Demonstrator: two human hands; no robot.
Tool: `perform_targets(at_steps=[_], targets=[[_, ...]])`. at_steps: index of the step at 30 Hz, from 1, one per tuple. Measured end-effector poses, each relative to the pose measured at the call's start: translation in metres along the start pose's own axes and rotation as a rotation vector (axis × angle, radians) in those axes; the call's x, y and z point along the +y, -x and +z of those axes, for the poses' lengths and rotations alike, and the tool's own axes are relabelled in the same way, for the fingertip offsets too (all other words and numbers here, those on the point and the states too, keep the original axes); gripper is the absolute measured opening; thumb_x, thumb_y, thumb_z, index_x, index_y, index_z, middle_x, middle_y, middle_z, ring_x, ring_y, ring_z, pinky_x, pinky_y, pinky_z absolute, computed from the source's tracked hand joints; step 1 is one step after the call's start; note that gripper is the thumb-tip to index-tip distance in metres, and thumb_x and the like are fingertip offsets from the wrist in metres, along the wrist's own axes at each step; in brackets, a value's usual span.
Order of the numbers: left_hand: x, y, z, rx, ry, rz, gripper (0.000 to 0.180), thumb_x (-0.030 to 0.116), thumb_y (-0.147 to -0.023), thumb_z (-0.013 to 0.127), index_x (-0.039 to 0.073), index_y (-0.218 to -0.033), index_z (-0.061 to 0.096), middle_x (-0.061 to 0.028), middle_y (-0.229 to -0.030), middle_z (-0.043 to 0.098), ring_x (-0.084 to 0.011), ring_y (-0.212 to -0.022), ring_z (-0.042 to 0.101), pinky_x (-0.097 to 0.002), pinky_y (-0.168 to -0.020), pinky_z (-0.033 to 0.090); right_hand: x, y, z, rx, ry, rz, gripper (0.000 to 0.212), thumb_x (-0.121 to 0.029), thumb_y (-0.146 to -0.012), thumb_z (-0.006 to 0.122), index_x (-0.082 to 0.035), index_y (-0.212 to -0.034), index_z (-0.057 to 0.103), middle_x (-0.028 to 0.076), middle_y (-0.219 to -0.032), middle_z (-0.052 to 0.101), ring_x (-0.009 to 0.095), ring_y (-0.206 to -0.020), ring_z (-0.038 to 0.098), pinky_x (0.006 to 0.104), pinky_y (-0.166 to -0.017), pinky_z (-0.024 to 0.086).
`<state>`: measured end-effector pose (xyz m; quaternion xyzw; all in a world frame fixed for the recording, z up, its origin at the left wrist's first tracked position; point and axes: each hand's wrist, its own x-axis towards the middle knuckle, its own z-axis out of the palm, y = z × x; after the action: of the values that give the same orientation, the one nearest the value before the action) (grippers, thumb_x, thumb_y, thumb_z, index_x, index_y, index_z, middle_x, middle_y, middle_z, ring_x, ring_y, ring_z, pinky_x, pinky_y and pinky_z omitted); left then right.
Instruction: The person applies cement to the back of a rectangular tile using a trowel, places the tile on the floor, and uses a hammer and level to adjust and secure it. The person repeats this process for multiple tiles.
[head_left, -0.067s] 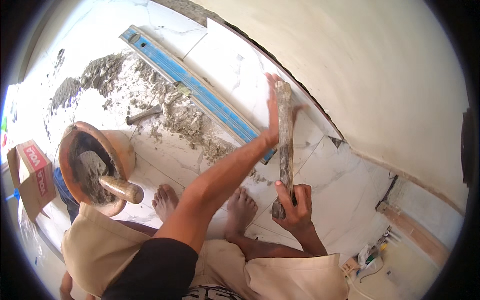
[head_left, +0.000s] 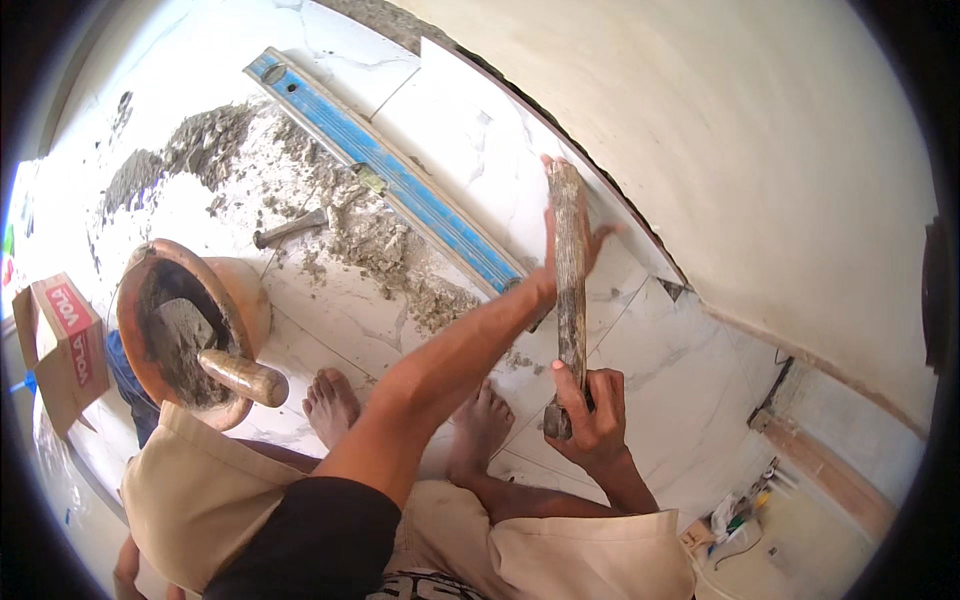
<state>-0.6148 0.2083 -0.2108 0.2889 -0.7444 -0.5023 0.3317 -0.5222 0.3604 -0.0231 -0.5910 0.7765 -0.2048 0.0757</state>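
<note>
My right hand (head_left: 598, 415) is closed around the lower end of a worn wooden-handled tool (head_left: 569, 240), which looks like a hammer gripped near its dark head. Its shaft points away from me, over the marbled white floor tile (head_left: 495, 150) beside the wall. Behind the shaft, my left hand (head_left: 593, 247) reaches to that tile with thumb and fingers spread. Much of its palm and fingers is hidden by the shaft. A long blue spirit level (head_left: 385, 170) lies diagonally across the tiles, just left of my left hand.
Wet mortar (head_left: 375, 245) is strewn left of the level, with a small hammer-like tool (head_left: 290, 228) lying in it. An orange-brown bucket (head_left: 258, 300) holds mortar and a trowel (head_left: 240, 377). A cardboard box (head_left: 75, 350) stands far left. The cream wall (head_left: 760, 170) rises at right.
My left hand has shifted slightly right, further behind the wooden shaft. My right hand and its tool have hardly moved.
</note>
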Motion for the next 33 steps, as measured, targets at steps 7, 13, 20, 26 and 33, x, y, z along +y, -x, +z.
perform_targets(at_steps=[7, 13, 20, 26, 33], targets=[[0.021, 0.000, -0.002, -0.135, 0.051, -0.164, 0.152, 0.058, -0.061, 0.089, -0.006, -0.156, -0.011, -0.0364, -0.161, -0.016, -0.0495, -0.152, -0.004, -0.0549, -0.123, 0.015, -0.022, -0.094, -0.050, -0.418, -0.230, 0.102, 0.068, -0.025, -0.082, 0.073, -0.001, -0.141, 0.049, 0.018, -0.104, 0.046, 0.032, -0.089, 0.049, 0.0439, -0.082, 0.041], [0.010, -0.003, -0.010, -0.131, 0.151, -0.079, 0.156, 0.072, -0.061, 0.082, -0.002, -0.156, -0.017, -0.0343, -0.161, -0.017, -0.0473, -0.152, -0.008, -0.0549, -0.125, 0.011, -0.039, -0.156, -0.031, -0.514, 0.009, -0.212, 0.055, -0.042, -0.089, 0.071, -0.010, -0.132, 0.056, 0.016, -0.098, 0.045, 0.030, -0.093, 0.047, 0.0426, -0.081, 0.040], [0.011, -0.010, -0.020, -0.234, 0.246, -0.148, 0.156, 0.070, -0.061, 0.083, 0.001, -0.156, -0.021, -0.0331, -0.161, -0.020, -0.0458, -0.152, -0.013, -0.0547, -0.125, 0.008, -0.046, -0.153, 0.056, -0.263, 0.020, -0.179, 0.051, -0.041, -0.086, 0.076, -0.009, -0.124, 0.063, 0.011, -0.089, 0.043, 0.025, -0.073, 0.047, 0.0391, -0.066, 0.041], [0.017, -0.010, -0.022, -0.230, 0.260, -0.210, 0.157, 0.062, -0.059, 0.088, 0.001, -0.156, -0.019, -0.0336, -0.162, -0.017, -0.0459, -0.153, -0.008, -0.0518, -0.125, 0.012, -0.056, -0.156, 0.074, -0.239, -0.007, -0.135, 0.049, -0.042, -0.087, 0.075, -0.009, -0.122, 0.065, 0.013, -0.089, 0.044, 0.024, -0.068, 0.049, 0.0380, -0.060, 0.043], [0.026, -0.009, -0.008, -0.129, 0.168, -0.283, 0.157, 0.059, -0.056, 0.089, 0.003, -0.158, -0.017, -0.0326, -0.163, -0.012, -0.0466, -0.154, 0.002, -0.0533, -0.118, 0.027, -0.066, -0.163, 0.074, -0.271, -0.044, -0.052, 0.046, -0.041, -0.088, 0.074, -0.010, -0.121, 0.066, 0.014, -0.088, 0.045, 0.025, -0.062, 0.048, 0.0379, -0.054, 0.043]])
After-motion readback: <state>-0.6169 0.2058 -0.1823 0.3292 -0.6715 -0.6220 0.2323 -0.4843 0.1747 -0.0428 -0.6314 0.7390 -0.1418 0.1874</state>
